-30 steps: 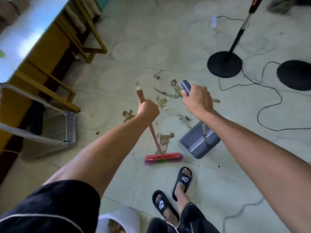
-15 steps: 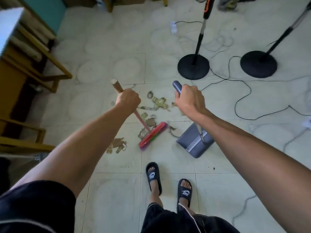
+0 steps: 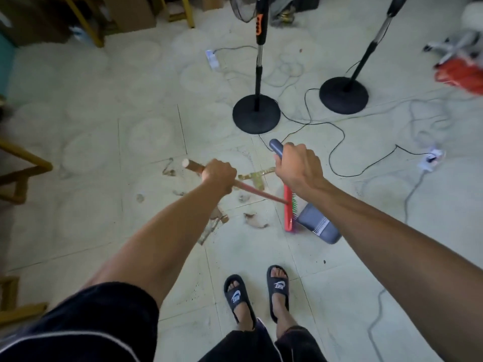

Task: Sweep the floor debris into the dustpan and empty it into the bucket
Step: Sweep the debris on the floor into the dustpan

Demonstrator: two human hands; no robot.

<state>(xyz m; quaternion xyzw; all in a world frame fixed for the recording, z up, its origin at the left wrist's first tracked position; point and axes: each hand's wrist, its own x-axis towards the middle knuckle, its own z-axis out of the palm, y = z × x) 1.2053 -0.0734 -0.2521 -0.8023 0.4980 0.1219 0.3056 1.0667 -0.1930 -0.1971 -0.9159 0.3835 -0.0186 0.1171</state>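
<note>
My left hand (image 3: 219, 175) grips the wooden handle of a broom (image 3: 261, 192) whose red head (image 3: 287, 210) stands on edge against the mouth of the grey-blue dustpan (image 3: 317, 225). My right hand (image 3: 296, 168) holds the dustpan's upright handle (image 3: 276, 148). Scraps of brown paper debris (image 3: 254, 221) lie on the tiles left of the broom head, with more debris (image 3: 254, 176) between my hands. No bucket shows in this view.
Two black round stand bases (image 3: 256, 114) (image 3: 343, 94) with poles stand just beyond the debris, and cables (image 3: 337, 147) snake across the floor to the right. Yellow wooden furniture legs (image 3: 23, 168) are at the left. My feet in black slides (image 3: 257, 293) are below.
The broom head has swept right across the tiles and now meets the dustpan's mouth. My view has swung right, so the stands sit nearer the middle.
</note>
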